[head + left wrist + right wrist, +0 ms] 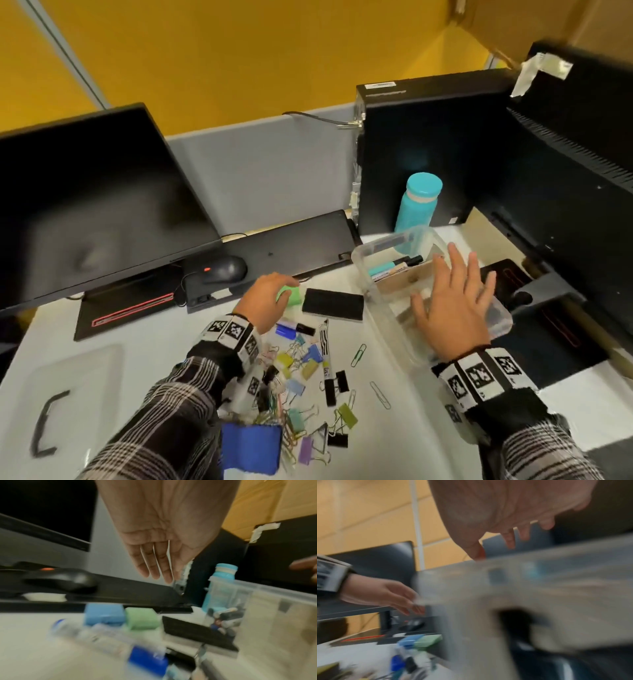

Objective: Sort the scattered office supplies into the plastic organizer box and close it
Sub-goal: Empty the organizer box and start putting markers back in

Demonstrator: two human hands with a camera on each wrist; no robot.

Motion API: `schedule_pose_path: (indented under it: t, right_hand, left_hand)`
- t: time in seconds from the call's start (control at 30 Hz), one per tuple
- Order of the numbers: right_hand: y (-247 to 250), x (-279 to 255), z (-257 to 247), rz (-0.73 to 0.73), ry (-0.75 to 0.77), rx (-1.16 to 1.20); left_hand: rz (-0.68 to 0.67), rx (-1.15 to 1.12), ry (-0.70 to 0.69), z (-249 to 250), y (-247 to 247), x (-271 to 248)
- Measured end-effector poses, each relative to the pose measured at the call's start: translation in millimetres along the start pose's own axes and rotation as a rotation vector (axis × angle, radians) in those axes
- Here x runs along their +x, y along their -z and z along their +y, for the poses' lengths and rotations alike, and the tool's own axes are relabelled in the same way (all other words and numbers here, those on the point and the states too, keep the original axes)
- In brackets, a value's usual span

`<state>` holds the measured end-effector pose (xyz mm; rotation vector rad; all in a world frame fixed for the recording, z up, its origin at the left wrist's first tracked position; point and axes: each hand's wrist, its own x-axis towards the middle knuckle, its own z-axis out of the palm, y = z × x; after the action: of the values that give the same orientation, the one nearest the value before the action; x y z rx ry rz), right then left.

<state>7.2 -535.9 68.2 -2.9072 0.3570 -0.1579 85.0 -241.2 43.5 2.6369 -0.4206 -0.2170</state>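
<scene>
A clear plastic organizer box [383, 308] is sitting open on the right side of a white bench [407, 438], with several markers [397, 265] lying in its far compartment. The person's right hand [452, 301] is hovering over the near part of the box, its grip open, fingers spread and straight, holding nothing. Just left of the box a black eraser block [333, 304] is lying flat on the bench, and left of that a green block [290, 295] is sitting beside a blue block [104, 615]. The left hand [265, 298] is reaching over the green block; in the left wrist view its fingers are extended and close together above the blocks, the grip open, not touching them. Nearer, a blue-capped marker [294, 329] and a black-and-white marker [325, 356] are lying among a scattered pile of coloured binder clips [301, 370] and paper clips [358, 354]. The box's clear lid [61, 394] with a dark handle is lying flat at the near left of the bench. Farther back, a teal bottle [418, 202] is standing just behind the box, against a black computer tower [428, 144]. A black mouse [224, 269] and a keyboard [291, 246] are resting at the far centre, with a dark monitor [92, 205] on the left. The wrist views are blurred.
</scene>
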Motion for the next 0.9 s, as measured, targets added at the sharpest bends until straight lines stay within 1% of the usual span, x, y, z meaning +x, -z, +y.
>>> schedule_pose_path:
  t: [0.07,0.1,0.13,0.17,0.2,0.23,0.27,0.33,0.37,0.43,0.53,0.6,0.7,0.8,0.9]
  right_hand:
    - [4,-15,-32,0.117,0.195,0.066]
    - [3,-23,-49,0.153,0.3,0.109]
    - [-2,-30,-63,0.15,0.391,0.151]
    - [-10,-36,-79,0.104,0.47,0.18]
    - [-20,-40,-87,0.015,0.507,0.191]
    - [-33,-43,-94,-0.097,0.5,0.197]
    - [-47,-44,-100,-0.217,0.455,0.195]
    - [-72,-45,-105,-0.424,0.311,0.132]
    - [-81,-45,-107,-0.498,0.258,0.076]
    - [-94,-47,-108,-0.586,0.191,-0.016]
    - [-103,-49,-106,-0.678,0.12,-0.047]
    - [-106,-49,-102,-0.71,0.111,-0.042]
    - [-100,-48,-97,-0.669,0.095,0.06]
    - [-90,-45,-90,-0.614,0.065,0.297]
    - [-86,-41,-81,-0.558,0.02,0.589]
  left_hand:
    - [-0.032,0.045,0.109,-24,-7,-15]
    - [-0.049,0.072,0.147,-33,-11,-20]
    - [-0.071,0.107,0.168,-38,-16,-23]
    - [-0.097,0.148,0.18,-44,-18,-28]
    - [-0.136,0.198,0.171,-44,-22,-29]
    - [-0.169,0.241,0.158,-45,-25,-30]
    - [-0.201,0.274,0.143,-45,-26,-33]
    - [-0.248,0.321,0.102,-44,-28,-34]
    - [-0.265,0.345,0.086,-44,-29,-33]
    - [-0.288,0.395,0.065,-43,-31,-32]
    - [-0.294,0.456,0.035,-44,-35,-27]
    - [-0.304,0.501,0.022,-45,-37,-23]
    - [-0.319,0.553,0.031,-49,-41,-18]
    - [-0.321,0.574,0.055,-52,-46,-14]
    - [-0.336,0.628,0.067,-54,-46,-11]
